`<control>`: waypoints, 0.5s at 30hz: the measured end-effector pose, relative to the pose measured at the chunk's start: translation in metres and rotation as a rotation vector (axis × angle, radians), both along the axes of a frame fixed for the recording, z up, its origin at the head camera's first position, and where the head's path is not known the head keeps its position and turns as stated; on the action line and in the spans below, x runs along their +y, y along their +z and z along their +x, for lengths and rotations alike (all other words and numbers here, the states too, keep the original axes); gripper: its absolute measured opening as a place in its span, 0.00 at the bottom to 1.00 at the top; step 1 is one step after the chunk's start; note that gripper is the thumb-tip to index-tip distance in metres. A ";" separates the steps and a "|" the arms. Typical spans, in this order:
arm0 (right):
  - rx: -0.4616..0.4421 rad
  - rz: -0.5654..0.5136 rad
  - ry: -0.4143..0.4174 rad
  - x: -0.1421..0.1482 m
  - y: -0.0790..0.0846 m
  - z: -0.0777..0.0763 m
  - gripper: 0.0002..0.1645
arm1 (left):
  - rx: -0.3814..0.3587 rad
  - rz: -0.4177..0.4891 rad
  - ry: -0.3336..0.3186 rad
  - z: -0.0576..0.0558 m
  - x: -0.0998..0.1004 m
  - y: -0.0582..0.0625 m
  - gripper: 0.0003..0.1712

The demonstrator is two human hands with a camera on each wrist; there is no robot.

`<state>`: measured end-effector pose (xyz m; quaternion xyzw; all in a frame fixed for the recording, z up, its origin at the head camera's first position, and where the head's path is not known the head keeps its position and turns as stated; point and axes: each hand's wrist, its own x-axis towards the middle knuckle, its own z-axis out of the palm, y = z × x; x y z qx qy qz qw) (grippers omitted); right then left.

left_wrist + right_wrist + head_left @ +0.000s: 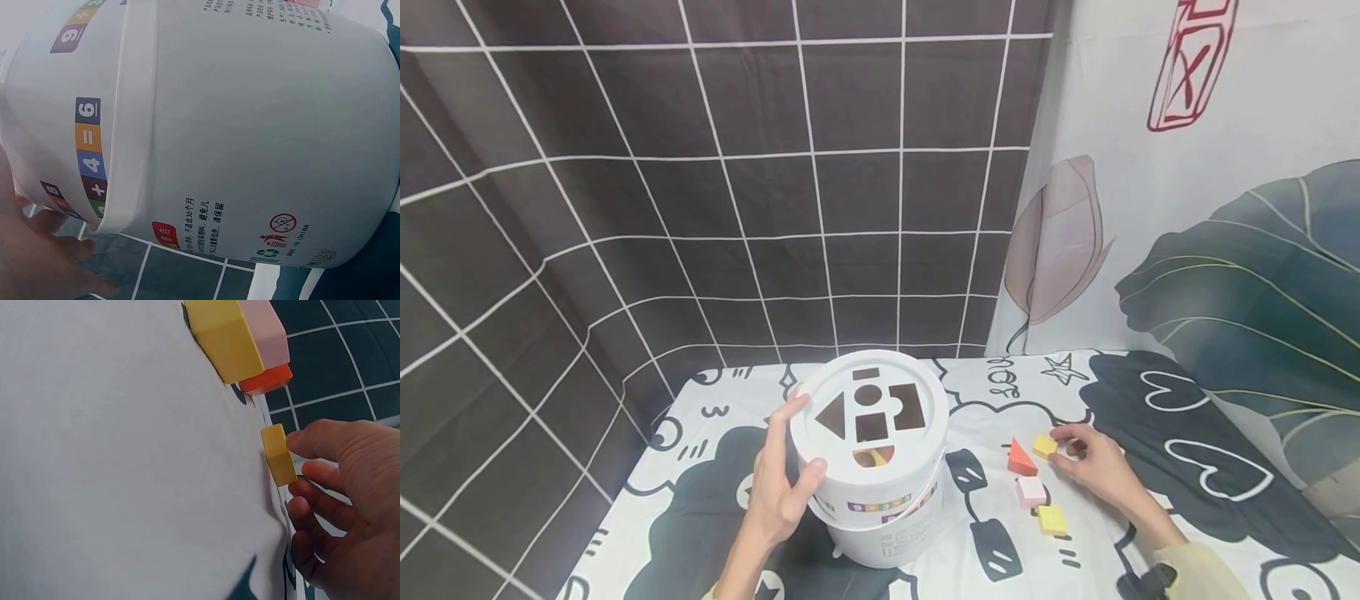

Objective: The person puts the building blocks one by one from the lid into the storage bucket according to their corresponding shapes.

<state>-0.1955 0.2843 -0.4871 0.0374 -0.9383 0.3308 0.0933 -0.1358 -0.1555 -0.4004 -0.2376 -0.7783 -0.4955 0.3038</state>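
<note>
A white bucket (887, 533) with a white shape-sorter lid (808, 450) stands upright in the head view. My left hand (782, 479) lies along the lid's left rim, fingers and thumb spread and touching it; the left wrist view shows the bucket's printed side beside those fingers (62, 244). At the right, my right hand (1097, 467) pinches a small yellow block (1044, 446) between thumb and fingertips, low over the cloth. A dark red patch shows under its fingers; I cannot tell what it is. Nearby lie a red triangular block (1021, 458), a pink block (1031, 492) and another yellow block (1052, 521).
The patterned white-and-black cloth (992, 417) covers the table. Behind it hangs a dark grid curtain (857, 192), with a leaf-print curtain (1150, 250) at the right. Through one lid hole, coloured pieces (872, 457) show inside the bucket.
</note>
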 end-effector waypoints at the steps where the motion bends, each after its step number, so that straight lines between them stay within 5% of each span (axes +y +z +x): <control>1: -0.001 -0.002 0.001 0.000 0.000 0.000 0.23 | -0.002 0.002 -0.003 0.000 0.000 0.000 0.42; 15: -0.023 0.026 0.013 -0.001 -0.001 -0.004 0.22 | -0.010 0.003 0.000 0.001 0.000 0.000 0.42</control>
